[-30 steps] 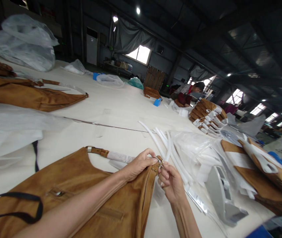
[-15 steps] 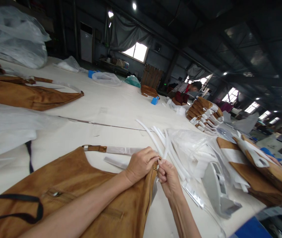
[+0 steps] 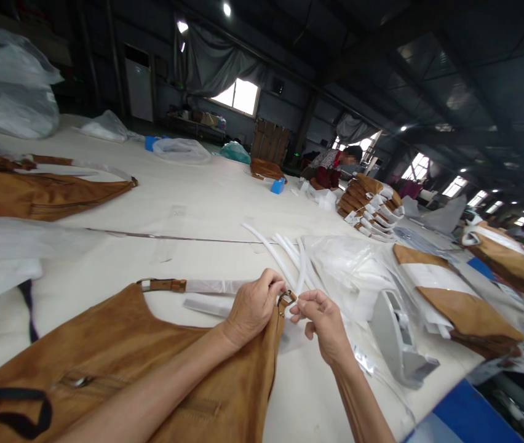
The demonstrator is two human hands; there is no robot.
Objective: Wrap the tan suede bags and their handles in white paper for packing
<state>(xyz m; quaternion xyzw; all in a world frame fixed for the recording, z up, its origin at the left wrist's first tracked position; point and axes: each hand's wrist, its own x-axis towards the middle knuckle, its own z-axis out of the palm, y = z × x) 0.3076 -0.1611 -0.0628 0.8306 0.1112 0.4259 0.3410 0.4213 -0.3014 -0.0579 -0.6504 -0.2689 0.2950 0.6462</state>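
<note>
A brown leather-like shoulder bag (image 3: 170, 363) lies in front of me, with a zip on its face and a strap partly wrapped in white. My left hand (image 3: 253, 307) is closed on the bag's upper right corner, beside a metal ring (image 3: 286, 298). Just right of that ring, my right hand (image 3: 324, 320) pinches with thumb and forefinger at a small whitish bit that I cannot make out. Several white foam strips (image 3: 269, 246) lie right behind my hands. A black cord (image 3: 22, 394) crosses the bag at lower left.
To the right stand a grey-white tape dispenser (image 3: 393, 338), clear plastic wrapping (image 3: 340, 258) and folded brown bags (image 3: 456, 289). Another bag (image 3: 50, 191) lies at left. Farther back are a bag pile (image 3: 366, 203) and a bent-over person (image 3: 331, 166). At far right, someone's hand holds a brown bag (image 3: 511, 252).
My right hand has drawn slightly away from my left, its fingers looser, and the metal ring shows now. The view has turned right. At far right, the other person's bag has been lifted off the stack.
</note>
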